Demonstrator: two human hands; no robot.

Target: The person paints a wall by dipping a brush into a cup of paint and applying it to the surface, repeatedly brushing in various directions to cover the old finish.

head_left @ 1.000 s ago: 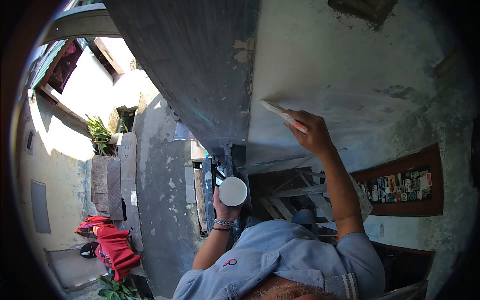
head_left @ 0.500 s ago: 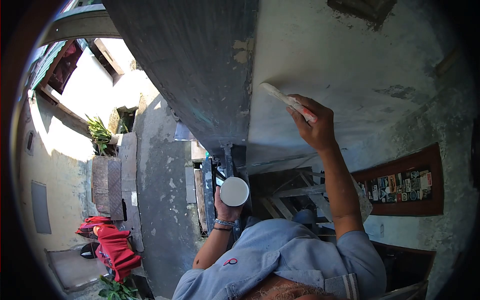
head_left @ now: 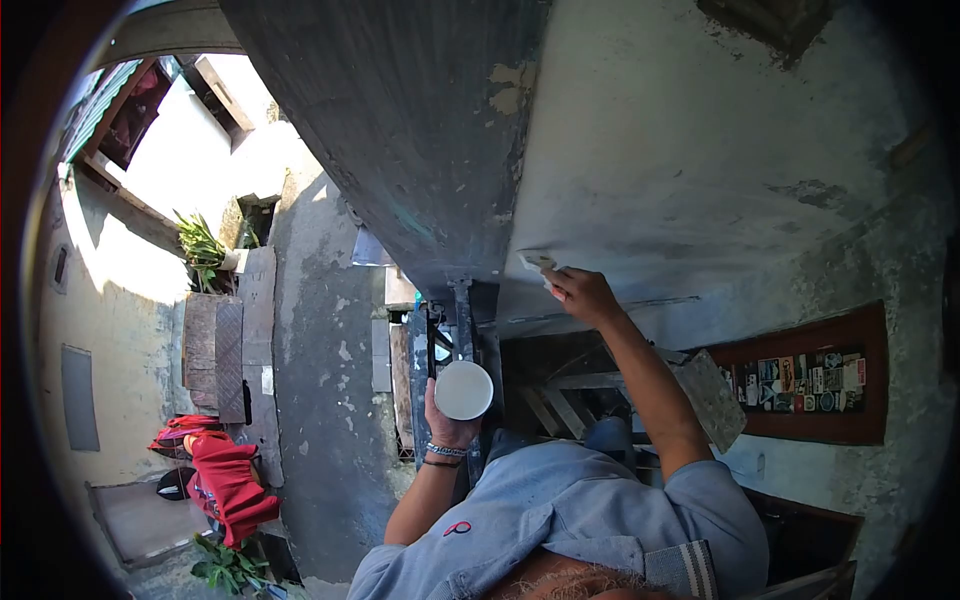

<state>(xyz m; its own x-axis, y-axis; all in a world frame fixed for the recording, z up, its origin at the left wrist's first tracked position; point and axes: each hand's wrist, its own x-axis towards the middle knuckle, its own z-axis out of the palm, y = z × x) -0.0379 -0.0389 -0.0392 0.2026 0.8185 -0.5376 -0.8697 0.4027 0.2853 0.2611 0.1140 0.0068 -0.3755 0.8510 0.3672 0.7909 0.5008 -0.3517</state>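
Cupping the side of a round, white-topped container, the left hand has its fingers curled about the wall, mostly hidden beneath it; whether the pale disc is a filling or a lid, I cannot tell. It looks stiff and light enough for one palm, though a wet filling would add weight and could slop if tipped, so a low, level hold around the side should suit it best. Beyond those fingers, the right hand pinches a slim, pale hand tool with a whitish, smeared-looking end; its grip end is probably firm, perhaps slick where smeared, and best taken there. The tool's tip lies at or just off a smooth, off-white wall with grey smudges and flaking patches; contact is unclear. Just left of that tip runs a dark grey, peeling pillar. Out to the right of the right fingers, a brown-framed panel with many stickers sits in the wall. Farther off, left of the left fingers, stretch rough grey paving, draped red cloth and a leafy green plant.
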